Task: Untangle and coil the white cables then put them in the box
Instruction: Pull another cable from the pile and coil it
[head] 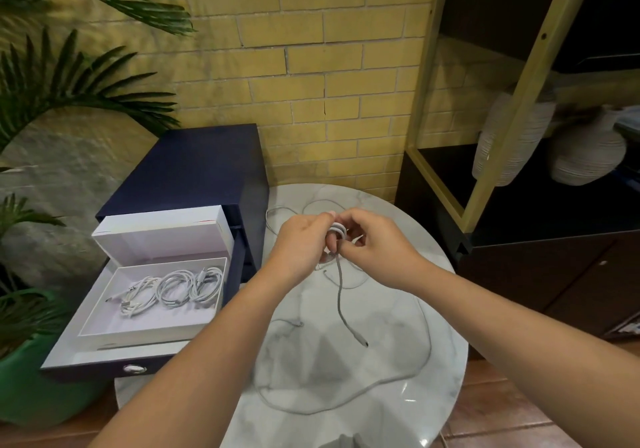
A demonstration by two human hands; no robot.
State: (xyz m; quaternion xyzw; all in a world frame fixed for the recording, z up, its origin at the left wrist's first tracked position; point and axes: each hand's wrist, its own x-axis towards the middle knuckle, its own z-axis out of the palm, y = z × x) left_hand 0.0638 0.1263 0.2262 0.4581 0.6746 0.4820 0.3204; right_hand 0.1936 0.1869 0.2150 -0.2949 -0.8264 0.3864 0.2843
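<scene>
Several coiled cables (173,290) already lie in the open white box (145,324). Above the marble table (311,361), the left hand (304,239) grips a partly wound coil (336,231) while the right hand (375,241) pinches its strand, a short tail (341,295) hanging unwound. At least one loose cable (381,383) lies uncoiled on the table; progress is judged past halfway.

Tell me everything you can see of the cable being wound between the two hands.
The cable is thin, greyish-white and looks plastic-sheathed. A few tight loops are wound around the fingers of the left hand, and the right hand pinches the coil from the other side. A loose tail hangs down from the coil over the marble table, curving slightly and ending in a small dark-tipped connector. It is only partly coiled.
</scene>
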